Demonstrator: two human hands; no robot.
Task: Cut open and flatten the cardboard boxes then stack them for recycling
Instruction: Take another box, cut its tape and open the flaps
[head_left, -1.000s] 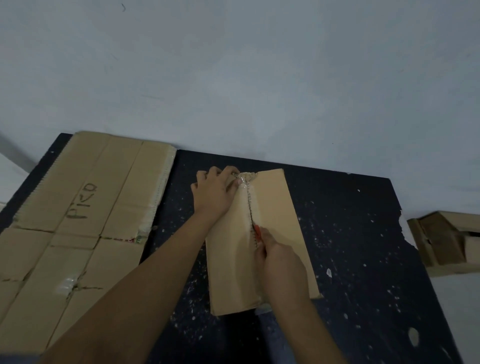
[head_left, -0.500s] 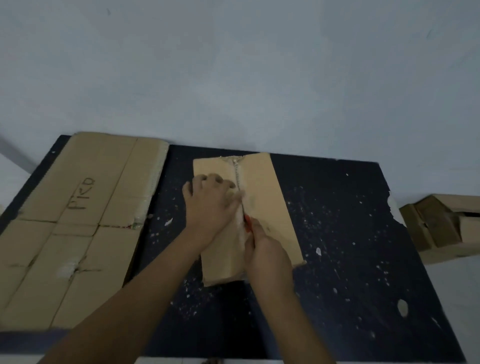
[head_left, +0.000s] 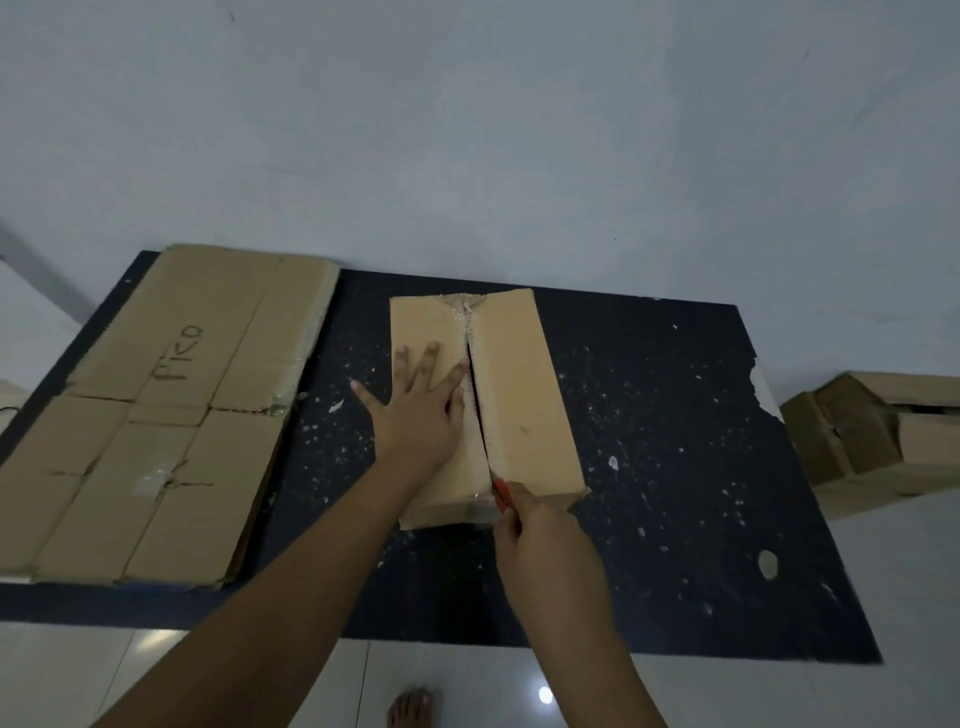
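Cutter (head_left: 500, 492) mostly hidden in clenched right hand (head_left: 545, 545), prob. red; left hand (head_left: 415, 415) fingers flat on box (head_left: 519, 389).

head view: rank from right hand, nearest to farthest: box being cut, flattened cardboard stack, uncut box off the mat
From the right hand, which holds the red cutter:
1. Box being cut: directly ahead, the cutter at its near end.
2. Uncut box: off the mat's right edge.
3. Flattened cardboard stack: far left on the mat, past the left hand. Its near corner comes close to tying with 2.
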